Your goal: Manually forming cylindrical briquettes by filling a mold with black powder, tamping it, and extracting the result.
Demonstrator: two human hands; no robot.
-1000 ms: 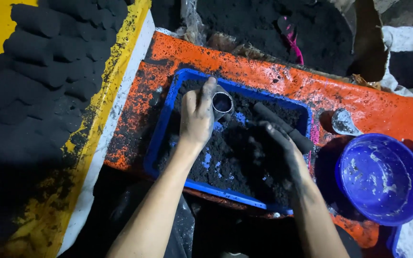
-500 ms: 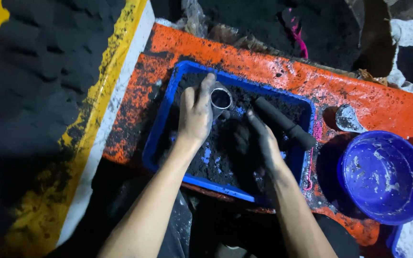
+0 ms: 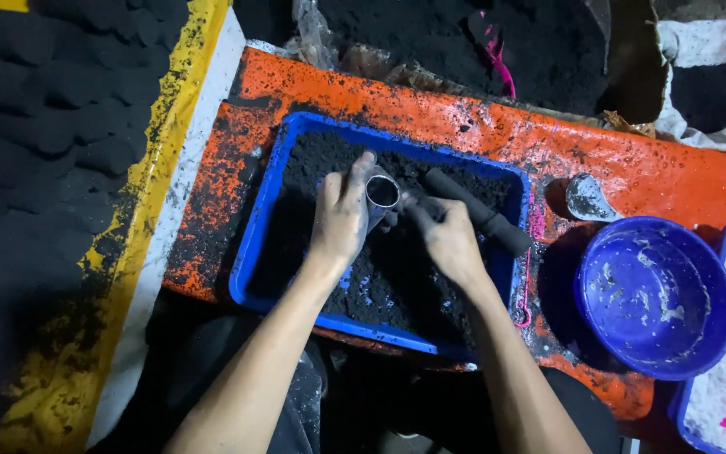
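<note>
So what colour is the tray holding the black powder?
Blue tray, seen in the head view.

blue tray [image 3: 255,244], black powder [image 3: 313,168], orange speckled board [image 3: 632,168], blue bowl [image 3: 655,294]

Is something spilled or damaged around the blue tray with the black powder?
Yes. Black powder is scattered outside the blue tray, over the orange surface, whose paint is badly chipped left of the tray. White residue smears the round blue bowl.

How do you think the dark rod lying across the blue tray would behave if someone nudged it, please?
The dark rod looks round and rigid, so it would probably roll rather than bend. It rests on loose black powder against the blue tray rim, which may check it. Its powder coating could make it slippery.
</note>
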